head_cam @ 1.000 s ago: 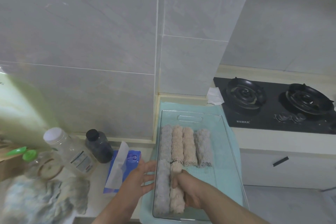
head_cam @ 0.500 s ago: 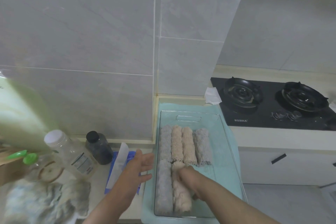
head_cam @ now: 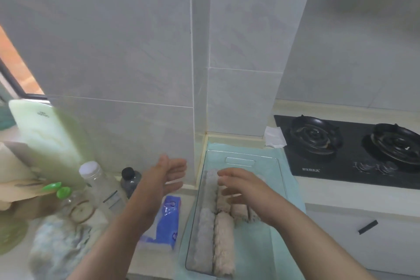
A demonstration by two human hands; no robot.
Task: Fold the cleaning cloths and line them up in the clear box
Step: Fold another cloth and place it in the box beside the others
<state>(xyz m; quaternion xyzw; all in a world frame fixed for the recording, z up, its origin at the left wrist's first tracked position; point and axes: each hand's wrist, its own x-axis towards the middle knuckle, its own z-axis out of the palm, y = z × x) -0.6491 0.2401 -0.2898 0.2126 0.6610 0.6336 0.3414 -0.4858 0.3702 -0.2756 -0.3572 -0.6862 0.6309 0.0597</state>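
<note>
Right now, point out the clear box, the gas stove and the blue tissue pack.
clear box (head_cam: 239, 161): head view, on the handle slot in its far wall.
gas stove (head_cam: 316, 136): head view, on its left burner.
blue tissue pack (head_cam: 169, 218): head view, on the middle of its wrapper.

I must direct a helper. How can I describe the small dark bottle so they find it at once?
From the black stove, go left past the clear box to the tiled wall. The small dark bottle stands at its foot. Unlike the taller, white-capped clear bottle beside it, it is short and black-capped.
</note>
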